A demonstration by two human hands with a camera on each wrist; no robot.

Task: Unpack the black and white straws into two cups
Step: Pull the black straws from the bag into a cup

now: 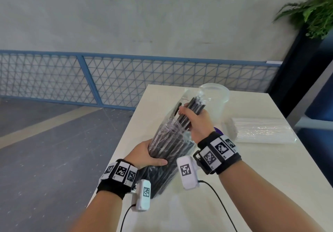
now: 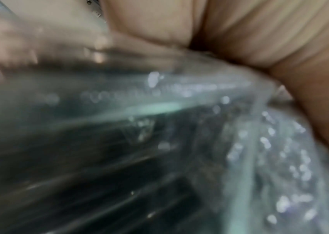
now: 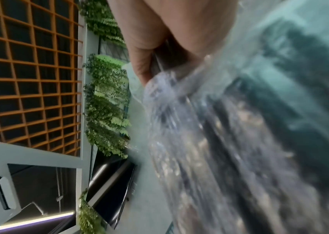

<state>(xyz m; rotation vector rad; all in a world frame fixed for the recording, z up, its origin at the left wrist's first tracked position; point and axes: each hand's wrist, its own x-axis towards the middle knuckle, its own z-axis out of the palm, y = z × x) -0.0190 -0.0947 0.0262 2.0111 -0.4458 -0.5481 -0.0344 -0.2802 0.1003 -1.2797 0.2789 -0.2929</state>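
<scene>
Take the clear cup at the far end of the bench as your landmark: everything the next move turns on lies on its near side. Your left hand is wrapped round the lower part of the clear bag of black straws, thumb across the front, holding it up off the bench. The bag's long axis runs from low by your left wrist up and away toward the cup, so its open mouth points at the cup and sits just in front of its rim. Your right hand is the nearer one to the cup; its fingers are curled round a bunch of black straws at that mouth, their far ends poking out beyond your knuckles toward the cup. I judge the pull should follow that same slanted axis, then tip the bunch into the cup. The cup looks empty as far as the bag lets you see. To the right of the cup and nearer you, the pack of white straws lies flat on the bench, apparently unopened. A second cup is not plainly in view; only a purple sliver shows behind your right wrist.
</scene>
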